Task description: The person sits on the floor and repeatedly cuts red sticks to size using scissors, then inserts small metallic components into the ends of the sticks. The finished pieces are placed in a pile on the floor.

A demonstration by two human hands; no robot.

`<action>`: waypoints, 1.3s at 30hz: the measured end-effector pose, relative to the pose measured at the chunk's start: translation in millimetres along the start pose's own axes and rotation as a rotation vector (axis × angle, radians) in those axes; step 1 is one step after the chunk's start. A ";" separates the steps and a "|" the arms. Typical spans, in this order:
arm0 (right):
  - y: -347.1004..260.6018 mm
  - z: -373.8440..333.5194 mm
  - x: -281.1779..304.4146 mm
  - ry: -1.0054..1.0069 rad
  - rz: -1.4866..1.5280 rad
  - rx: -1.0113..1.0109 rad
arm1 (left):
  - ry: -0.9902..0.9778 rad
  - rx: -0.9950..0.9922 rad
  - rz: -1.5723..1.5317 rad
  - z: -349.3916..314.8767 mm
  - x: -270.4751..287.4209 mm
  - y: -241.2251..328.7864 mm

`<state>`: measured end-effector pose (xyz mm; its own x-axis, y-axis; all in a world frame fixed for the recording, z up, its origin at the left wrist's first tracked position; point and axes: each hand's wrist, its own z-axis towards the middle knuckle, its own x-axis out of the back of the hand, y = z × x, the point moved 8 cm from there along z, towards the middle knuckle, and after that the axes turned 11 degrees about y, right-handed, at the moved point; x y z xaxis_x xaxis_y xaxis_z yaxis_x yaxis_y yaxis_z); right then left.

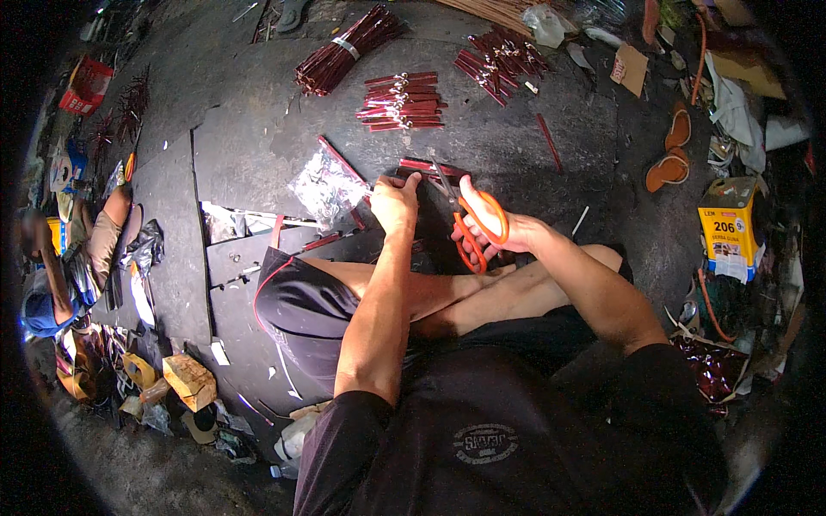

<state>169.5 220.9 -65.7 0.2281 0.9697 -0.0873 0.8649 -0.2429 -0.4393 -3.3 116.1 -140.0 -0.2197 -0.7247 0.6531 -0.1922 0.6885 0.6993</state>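
My left hand is closed at the near left end of a short dark red strip, its thumb and fingers pressed together. Through the orange handles of a pair of scissors go the fingers of my right hand. The scissors' metal blades point up and to the left, over the strip. Beside my left hand lies a clear plastic bag with shiny contents, too small to tell. Another red strip rests along that bag's upper edge. Farther off, a row of dark red strips with shiny metal bits lies on the dark floor.
Beyond the row are a tied bundle of dark red sticks and a loose pile. A single strip lies to the right. Orange sandals and a yellow box stand far right. Another person sits at the left.
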 end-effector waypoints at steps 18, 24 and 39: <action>5.7 -36.5 4.8 -0.134 0.346 -0.128 | 0.106 -0.173 -0.045 -5.3 10.3 12.8; 7.9 -30.5 3.5 -0.155 0.314 -0.112 | 0.118 -0.154 -0.066 -8.6 14.8 14.5; 2.0 -27.5 7.2 -0.079 0.252 -0.160 | 0.032 -0.081 -0.058 -4.9 9.2 7.8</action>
<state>185.2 226.7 -42.6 0.4147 0.8756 -0.2477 0.8462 -0.4712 -0.2490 -2.1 114.7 -127.2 -0.1796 -0.7644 0.6192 -0.1255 0.6422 0.7562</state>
